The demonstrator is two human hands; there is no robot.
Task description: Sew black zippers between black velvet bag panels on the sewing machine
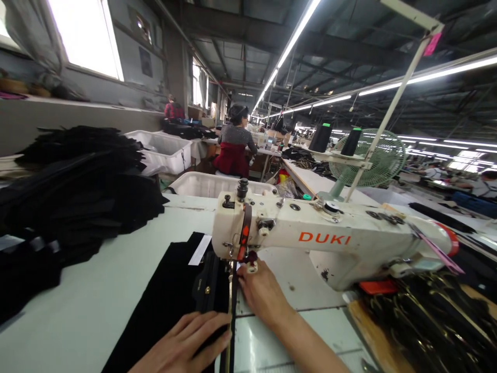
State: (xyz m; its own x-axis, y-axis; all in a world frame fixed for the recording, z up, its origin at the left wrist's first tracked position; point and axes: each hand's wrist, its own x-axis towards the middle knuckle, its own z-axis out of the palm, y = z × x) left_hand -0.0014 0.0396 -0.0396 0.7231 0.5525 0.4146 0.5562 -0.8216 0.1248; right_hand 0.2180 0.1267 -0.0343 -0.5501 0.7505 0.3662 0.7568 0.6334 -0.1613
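Observation:
A white sewing machine marked DUKI stands over a black fabric piece with a white label near its top edge. A zipper with metallic teeth runs along the fabric's right side, up under the needle area. My left hand lies flat on the fabric, its fingers stretched out and the tips touching the zipper tape. Close to the presser foot, my right hand has bent fingers drawn together at the zipper's right edge. The machine head partly covers its fingertips, so what they pinch is unclear.
Black fabric pieces are heaped at the left. Black zippers with gold-coloured teeth lie at the right. Behind the machine are a white bin, a green fan and thread cones. A person sits farther back.

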